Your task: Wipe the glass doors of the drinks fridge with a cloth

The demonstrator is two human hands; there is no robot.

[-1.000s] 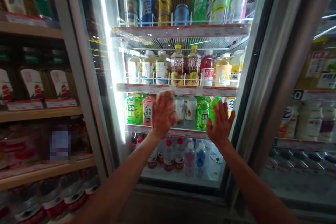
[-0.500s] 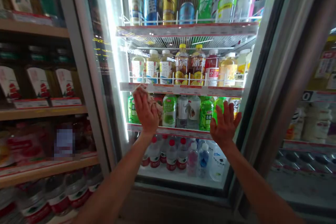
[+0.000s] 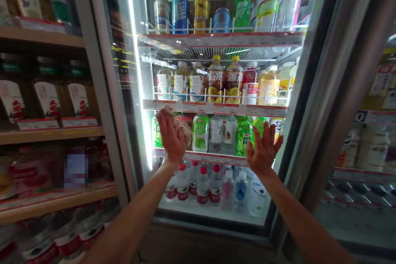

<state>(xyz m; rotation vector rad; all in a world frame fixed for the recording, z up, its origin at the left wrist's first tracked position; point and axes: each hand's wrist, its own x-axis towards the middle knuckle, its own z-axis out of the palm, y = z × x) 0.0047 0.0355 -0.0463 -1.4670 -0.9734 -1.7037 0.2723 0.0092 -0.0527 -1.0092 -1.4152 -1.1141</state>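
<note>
My left hand (image 3: 172, 140) presses a crumpled, light brownish-pink cloth (image 3: 185, 130) flat to the glass door (image 3: 198, 53) of a lit drinks fridge. The cloth sticks out above and to the right of the fingers; the rest is hidden under the palm. To the right, my right hand (image 3: 263, 148) has its fingers spread and appears to rest on the same glass, holding nothing. Behind the glass, a green-labelled bottle (image 3: 201, 133) stands between the two hands, and another green bottle (image 3: 244, 135) is just left of my right hand.
Cans (image 3: 201, 14) and bottles fill the fridge's upper shelves; red-capped water bottles (image 3: 203, 185) stand at the bottom. On the left, a wooden shelf (image 3: 52, 134) carries more drinks. The metal door frame (image 3: 335, 103) runs along the right, with another stocked cooler beyond it.
The view has shifted slightly, so the shelves sit a little lower in the picture. My left hand and the cloth have shifted only slightly; my right hand stays about where it was.
</note>
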